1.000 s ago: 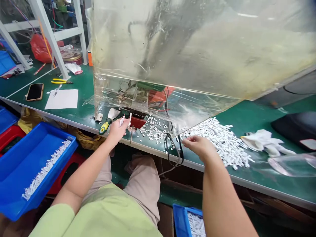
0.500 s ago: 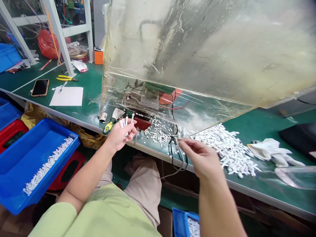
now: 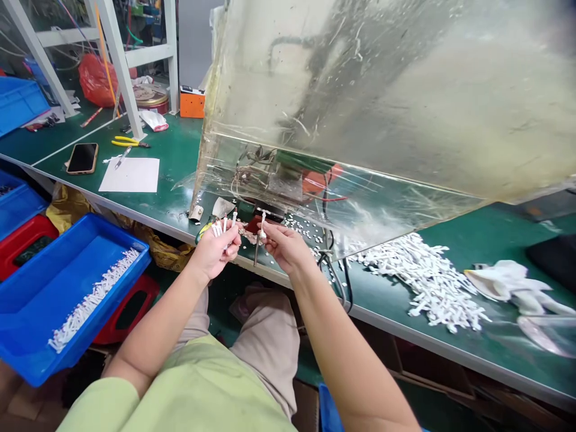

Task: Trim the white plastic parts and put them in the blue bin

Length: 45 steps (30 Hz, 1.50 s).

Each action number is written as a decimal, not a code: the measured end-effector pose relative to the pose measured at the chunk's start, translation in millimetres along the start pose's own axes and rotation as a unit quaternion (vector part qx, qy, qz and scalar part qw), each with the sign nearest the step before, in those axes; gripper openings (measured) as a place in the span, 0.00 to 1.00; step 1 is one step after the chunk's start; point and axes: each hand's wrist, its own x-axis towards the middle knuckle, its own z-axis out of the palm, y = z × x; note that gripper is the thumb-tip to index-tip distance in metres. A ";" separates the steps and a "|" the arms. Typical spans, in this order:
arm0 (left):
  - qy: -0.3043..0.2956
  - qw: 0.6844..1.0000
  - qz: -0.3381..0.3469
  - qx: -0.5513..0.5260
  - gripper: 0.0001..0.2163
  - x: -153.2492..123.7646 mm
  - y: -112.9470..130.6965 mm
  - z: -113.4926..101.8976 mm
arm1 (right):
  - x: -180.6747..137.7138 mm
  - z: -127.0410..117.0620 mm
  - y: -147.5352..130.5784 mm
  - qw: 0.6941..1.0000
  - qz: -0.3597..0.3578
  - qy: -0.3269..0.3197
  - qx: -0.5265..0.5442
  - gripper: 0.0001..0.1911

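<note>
My left hand (image 3: 215,249) is closed around several small white plastic sticks (image 3: 218,229), some with dark reddish tips, pointing up. To its right, my right hand (image 3: 285,246) pinches one white T-shaped plastic piece (image 3: 264,221) upright in front of a small machine with a red block (image 3: 253,224). A thin metal rod (image 3: 256,255) hangs below the block at the table edge. Many tiny white bits (image 3: 301,228) lie right of the machine. A scraper (image 3: 222,207) is partly hidden behind my left hand.
A cloudy clear plastic shield (image 3: 360,108) slants over the work spot. A heap of white pieces (image 3: 432,282) and a white glove (image 3: 508,282) lie to the right. Left are a blue tray (image 3: 40,306), a phone (image 3: 82,158), paper (image 3: 130,177) and yellow-handled pliers (image 3: 128,141). Black cables (image 3: 346,282) hang over the edge.
My right hand has moved left from near the cables to the machine, now with a white T-shaped piece plainly in its fingers. My left hand still holds its sticks. The view has shifted slightly.
</note>
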 end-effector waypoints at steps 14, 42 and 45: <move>0.010 1.000 0.001 -0.013 0.16 -0.7 1.4 -6.8 | 7.9 21.1 -5.0 0.971 0.135 0.098 0.173 0.07; 0.047 0.996 0.068 0.018 0.17 8.8 21.1 -23.1 | -8.5 -187.0 -58.4 0.671 0.093 0.255 -0.690 0.08; 0.033 0.997 0.061 0.036 0.16 11.3 17.0 -11.0 | 6.7 -219.4 -52.7 0.655 0.081 0.303 -0.687 0.13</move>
